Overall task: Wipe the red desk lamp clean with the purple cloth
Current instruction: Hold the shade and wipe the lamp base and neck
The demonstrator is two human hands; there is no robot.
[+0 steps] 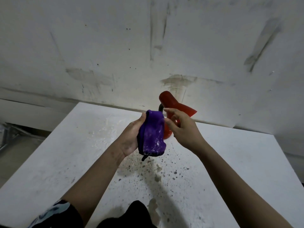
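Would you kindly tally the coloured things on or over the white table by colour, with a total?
Red: 1, the desk lamp
Purple: 1, the cloth, held in the left hand
Total: 2
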